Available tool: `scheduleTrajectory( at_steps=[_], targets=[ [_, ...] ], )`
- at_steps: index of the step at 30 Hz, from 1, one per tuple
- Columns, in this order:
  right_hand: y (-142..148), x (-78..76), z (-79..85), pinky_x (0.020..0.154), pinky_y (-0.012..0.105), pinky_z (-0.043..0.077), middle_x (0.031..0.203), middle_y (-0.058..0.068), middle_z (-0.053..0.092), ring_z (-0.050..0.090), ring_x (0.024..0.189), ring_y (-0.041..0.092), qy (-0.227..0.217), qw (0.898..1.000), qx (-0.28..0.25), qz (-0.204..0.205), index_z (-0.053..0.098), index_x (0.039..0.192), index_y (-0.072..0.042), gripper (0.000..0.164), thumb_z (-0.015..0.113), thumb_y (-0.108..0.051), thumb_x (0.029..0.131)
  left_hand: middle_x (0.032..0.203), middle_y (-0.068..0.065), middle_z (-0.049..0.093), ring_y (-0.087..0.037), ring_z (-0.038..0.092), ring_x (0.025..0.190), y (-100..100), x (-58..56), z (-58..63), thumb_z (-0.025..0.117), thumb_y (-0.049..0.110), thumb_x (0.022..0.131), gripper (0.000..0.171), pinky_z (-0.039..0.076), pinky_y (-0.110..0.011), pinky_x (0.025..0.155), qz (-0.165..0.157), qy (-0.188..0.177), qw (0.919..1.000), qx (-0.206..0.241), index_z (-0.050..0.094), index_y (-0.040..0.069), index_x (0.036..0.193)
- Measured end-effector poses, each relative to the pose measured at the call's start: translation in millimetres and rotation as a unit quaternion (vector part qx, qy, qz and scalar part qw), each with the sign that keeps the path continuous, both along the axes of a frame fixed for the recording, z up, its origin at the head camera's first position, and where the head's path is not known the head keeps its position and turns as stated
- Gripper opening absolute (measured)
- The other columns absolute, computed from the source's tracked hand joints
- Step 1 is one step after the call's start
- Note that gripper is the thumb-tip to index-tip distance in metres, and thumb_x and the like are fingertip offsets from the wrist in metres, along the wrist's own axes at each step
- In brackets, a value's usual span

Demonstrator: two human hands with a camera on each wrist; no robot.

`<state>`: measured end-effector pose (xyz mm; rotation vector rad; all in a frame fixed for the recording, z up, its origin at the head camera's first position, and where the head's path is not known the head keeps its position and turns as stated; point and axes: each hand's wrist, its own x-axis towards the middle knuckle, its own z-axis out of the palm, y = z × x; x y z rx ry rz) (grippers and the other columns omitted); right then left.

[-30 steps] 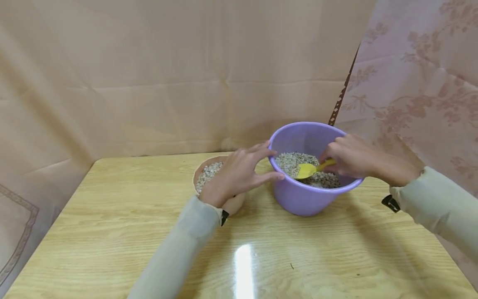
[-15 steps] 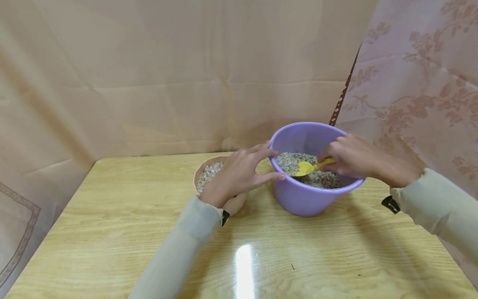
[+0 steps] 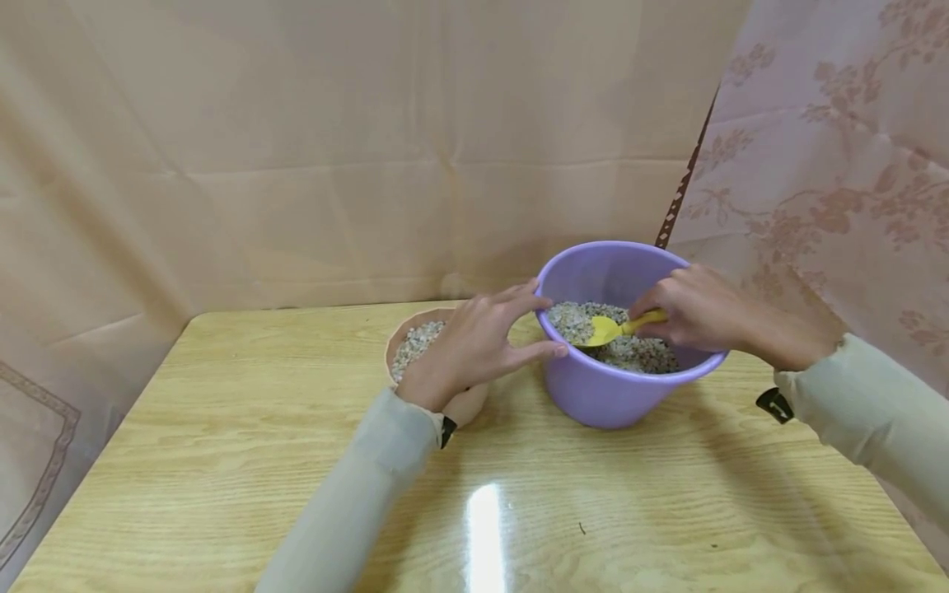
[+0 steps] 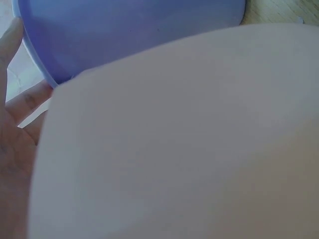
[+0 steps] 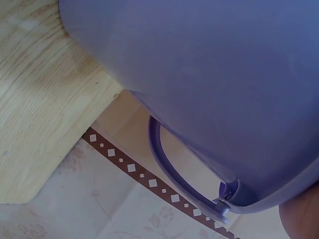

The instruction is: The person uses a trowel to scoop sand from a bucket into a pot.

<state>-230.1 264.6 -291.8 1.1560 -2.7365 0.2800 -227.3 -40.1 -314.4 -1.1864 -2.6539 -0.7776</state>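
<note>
A purple bucket stands on the wooden table, partly filled with small gravel. Reaching inside it, my right hand grips the handle of a small yellow scoop, whose blade lies at the gravel. My left hand holds the bucket's left rim, with thumb and fingers spread along it. Below that hand, a pinkish-tan pot with pebbles in it is partly covered by the hand and wrist. The pot's wall fills most of the left wrist view.
The table carries a bright light reflection and a small dark fibre near the front. Behind it hangs a beige cloth, with a flower-patterned cloth at the right. The bucket's handle hangs at its side.
The yellow scoop has shifted slightly up and left in the gravel, the right hand still gripping it. The left hand and the bucket have stayed nearly where they were.
</note>
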Motion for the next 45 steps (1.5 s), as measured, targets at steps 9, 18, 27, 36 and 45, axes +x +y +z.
scheduleTrajectory(
  at_steps=[9,18,27,36,45],
  targets=[
    [3.3,0.3,0.4,0.054,0.027,0.050,0.079,-0.008,0.075,0.062,0.059,0.002,0.006,1.000,-0.031,-0.004,0.080,0.088,-0.018,0.017,0.087,-0.014,0.073,0.152,-0.010,0.045,-0.027,0.065,0.114,-0.5,0.5,0.5,0.068,0.058,0.088,0.061,0.047,-0.045,0.102,-0.001,0.007,1.0000,0.004,0.065,0.015,0.132],
    [5.0,1.1,0.4,0.051,0.021,0.048,0.078,-0.007,0.075,0.059,0.057,-0.001,0.009,0.999,-0.049,0.002,0.080,0.087,-0.016,0.019,0.088,-0.008,0.072,0.151,-0.010,0.046,-0.026,0.066,0.112,0.9,-0.4,-0.2,0.067,0.060,0.088,0.062,0.048,-0.044,0.100,-0.002,0.004,1.0000,0.006,0.065,0.016,0.131],
    [8.4,2.0,2.6,0.050,0.022,0.047,0.080,-0.006,0.075,0.060,0.056,0.001,0.027,0.998,-0.051,-0.002,0.080,0.088,-0.016,0.018,0.088,-0.012,0.073,0.152,-0.009,0.045,-0.025,0.061,0.121,0.5,0.3,0.1,0.067,0.060,0.088,0.062,0.047,-0.042,0.101,0.000,0.001,1.0000,0.007,0.064,0.016,0.132],
    [10.1,3.8,-0.5,0.047,0.018,0.045,0.079,-0.005,0.075,0.057,0.053,-0.003,0.044,0.996,-0.072,0.018,0.080,0.088,-0.015,0.019,0.088,-0.012,0.071,0.150,-0.007,0.049,-0.023,0.065,0.114,0.9,0.1,-0.8,0.068,0.058,0.088,0.061,0.050,-0.040,0.097,-0.003,-0.005,0.9999,0.014,0.065,0.016,0.132],
    [12.3,6.3,-0.8,0.047,0.016,0.044,0.079,-0.003,0.075,0.056,0.052,-0.004,0.060,0.995,-0.078,0.028,0.080,0.089,-0.014,0.022,0.089,-0.010,0.069,0.150,-0.007,0.048,-0.022,0.068,0.106,0.3,0.7,-1.5,0.068,0.058,0.088,0.062,0.051,-0.040,0.094,-0.001,0.001,0.9999,0.015,0.064,0.016,0.132]
  ],
)
